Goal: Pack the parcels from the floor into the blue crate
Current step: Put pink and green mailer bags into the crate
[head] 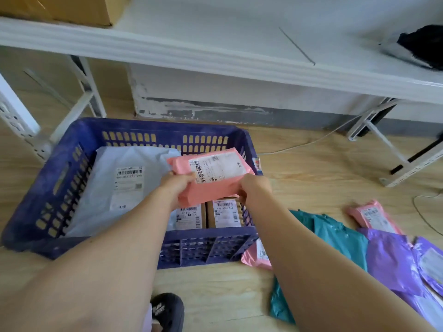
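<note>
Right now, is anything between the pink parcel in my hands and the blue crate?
Nothing visible. The pink parcel hangs over the open blue crate, gripped by left hand and right hand; two brown boxes lie beneath it.

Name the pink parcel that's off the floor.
The pink parcel gripped by left hand and right hand over the blue crate; the other two lie on the floor.

1 view only: head-worn wide-angle camera, faced forward and down along the person's forearms. Blue crate (43, 200) lay near, centre frame; floor (215, 291) filled the bottom, shelf (215, 56) crossed the top.
</note>
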### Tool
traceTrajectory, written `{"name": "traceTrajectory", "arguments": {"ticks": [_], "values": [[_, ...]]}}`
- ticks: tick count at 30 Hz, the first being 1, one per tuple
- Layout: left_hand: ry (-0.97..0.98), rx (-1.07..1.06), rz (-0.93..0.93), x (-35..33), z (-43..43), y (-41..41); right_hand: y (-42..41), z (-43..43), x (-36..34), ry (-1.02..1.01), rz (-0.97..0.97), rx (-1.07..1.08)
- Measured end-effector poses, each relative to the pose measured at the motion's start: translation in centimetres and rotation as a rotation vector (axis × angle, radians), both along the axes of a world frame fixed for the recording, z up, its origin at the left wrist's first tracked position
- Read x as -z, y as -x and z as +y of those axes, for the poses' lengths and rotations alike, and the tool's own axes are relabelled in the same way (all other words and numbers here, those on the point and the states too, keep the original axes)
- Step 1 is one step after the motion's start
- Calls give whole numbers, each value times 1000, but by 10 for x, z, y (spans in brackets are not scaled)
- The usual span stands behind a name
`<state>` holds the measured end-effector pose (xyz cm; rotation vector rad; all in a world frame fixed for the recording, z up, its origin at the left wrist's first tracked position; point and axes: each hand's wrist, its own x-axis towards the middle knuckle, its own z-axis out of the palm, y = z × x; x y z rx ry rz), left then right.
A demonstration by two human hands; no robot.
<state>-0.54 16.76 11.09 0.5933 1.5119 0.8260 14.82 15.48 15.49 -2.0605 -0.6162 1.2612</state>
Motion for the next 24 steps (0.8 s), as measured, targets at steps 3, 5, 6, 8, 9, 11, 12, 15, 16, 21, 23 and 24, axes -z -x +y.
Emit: {"name": "traceTrajectory", "arguments": {"ticks": [3, 5, 6, 8, 9, 11, 12, 15, 16, 21, 23, 24], "values": [[11, 20, 17, 12, 0, -5, -2, -1, 6, 47, -352, -181], [34, 73, -9, 18, 0, -2, -2, -4, 9, -76, -583, -348], [53, 116, -16, 22, -1, 0, -2, -4, 10, -124, -721, -436], [105, 214, 17, 30, -3, 6, -1, -5, 11, -197, -928, -582], [140, 257, 56, 34, -6, 8, -2, -3, 15, -202, -956, -632], [184, 333, 155, 44, -10, 9, -4, 1, 25, -144, -916, -756], [197, 375, 198, 49, -11, 9, -5, 2, 30, -75, -873, -847], [237, 426, 273, 55, -10, 8, -8, -3, 46, 145, -772, -1147], [245, 431, 273, 58, -8, 6, -9, -5, 52, 209, -751, -1217], [237, 703, 784, 53, -10, 0, -7, -1, 65, 289, -686, -1320], [40, 717, 1092, 48, -12, 3, -7, 1, 67, 272, -692, -1311], [-59, 671, 1176, 44, -11, 2, -7, 2, 66, 255, -698, -1297]]}}
